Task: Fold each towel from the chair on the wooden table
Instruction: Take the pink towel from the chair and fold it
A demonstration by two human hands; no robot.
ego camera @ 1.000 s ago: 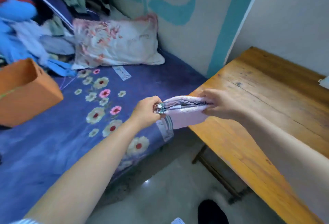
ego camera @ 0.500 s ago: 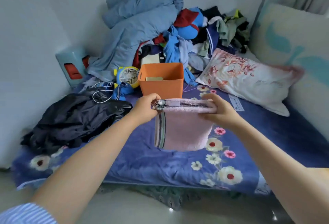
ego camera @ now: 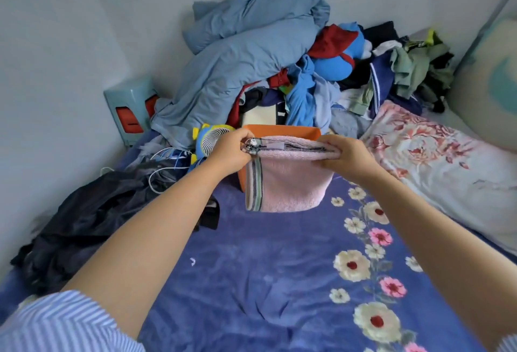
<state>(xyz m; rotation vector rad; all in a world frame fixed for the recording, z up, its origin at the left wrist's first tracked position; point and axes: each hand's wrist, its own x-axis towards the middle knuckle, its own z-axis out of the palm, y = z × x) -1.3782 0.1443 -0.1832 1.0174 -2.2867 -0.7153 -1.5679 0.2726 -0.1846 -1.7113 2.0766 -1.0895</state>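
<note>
1. The left hand (ego camera: pixel 229 153) is curled closed on the left end of a folded pink towel (ego camera: pixel 288 181); its fingers (ego camera: pixel 242 139) wrap over the top edge and pinch the layered corner, where a striped border and a small white tag show.
2. The right hand (ego camera: pixel 345 157) grips the towel's right end, with the fingers (ego camera: pixel 331 142) bent over the top fold and the thumb underneath, so the stack of layers is squeezed between them.
3. Between the two hands the towel's top edge runs level, held up in the air; below the fingers a pink flap with a grey-green striped band at its left side hangs straight down, clear of the bed.
4. Just behind the fingers and the towel stands an orange bin (ego camera: pixel 282 130), its rim showing above the towel's top edge and its left wall beside the hanging flap.
5. Left of the left hand's knuckles sits a small yellow-and-blue fan (ego camera: pixel 212 142).
6. Below both forearms spreads a blue floral blanket (ego camera: pixel 265 281).
7. Right of the right hand lies a flowered pillow (ego camera: pixel 436 161).
8. Beyond the bin a pile of clothes (ego camera: pixel 335 77) is heaped against the wall; dark garments (ego camera: pixel 92 220) lie left of the left forearm.
9. A blue-and-white striped sleeve (ego camera: pixel 64 323) covers the left upper arm.
</note>
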